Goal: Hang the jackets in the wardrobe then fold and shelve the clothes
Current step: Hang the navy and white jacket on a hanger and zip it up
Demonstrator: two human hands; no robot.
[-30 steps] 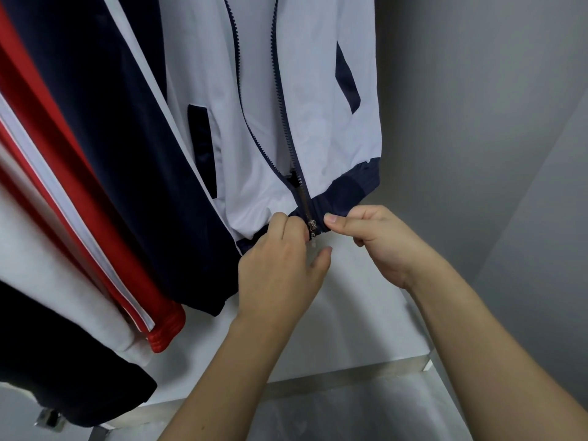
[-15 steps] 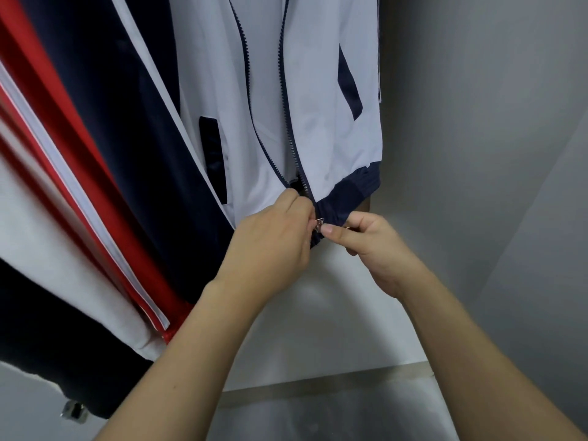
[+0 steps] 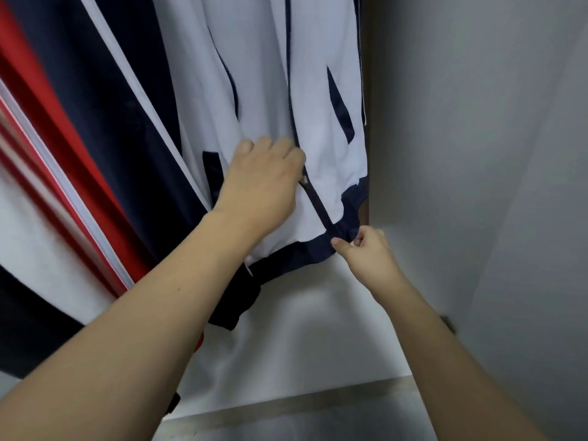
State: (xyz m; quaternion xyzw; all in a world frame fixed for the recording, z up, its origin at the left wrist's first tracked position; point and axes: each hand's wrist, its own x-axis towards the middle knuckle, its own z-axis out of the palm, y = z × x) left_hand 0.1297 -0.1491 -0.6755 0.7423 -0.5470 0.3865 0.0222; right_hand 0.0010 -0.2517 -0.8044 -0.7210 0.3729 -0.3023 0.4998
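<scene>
Wardrobe interior [image 3: 461, 154], grey-walled, with its pale floor panel [image 3: 302, 329] at the near bottom. Hanging from above, out of view, a row of garments fills the left and centre. At far left, a navy, red and white jacket [image 3: 95, 138] slants across the view. To its right, against the right wall, hangs the white jacket [image 3: 318, 90] with navy trim, the item being handled.

Step in hand, as judged: the hanging stage of the task, with the white jacket already on the rail and its front being zipped shut; folding and shelving are not yet begun.

The navy hem band [image 3: 318, 253] forms the lower edge of the white jacket. The zipper [image 3: 315, 202] runs closed from the hem up to the slider [image 3: 304, 179], above which the two front edges part only slightly.

Left hand [image 3: 261, 189]: curled fingers at the slider, apparently pinching its pull, though the fingertips are hidden behind the knuckles. Right hand [image 3: 366, 253]: thumb and forefinger clamped on the hem band at the foot of the zipper, just below and right of the left hand, holding the track taut.

The next move probably calls for a steady upward draw on the slider while the right hand keeps downward tension, so the teeth mesh without snagging fabric.
</scene>
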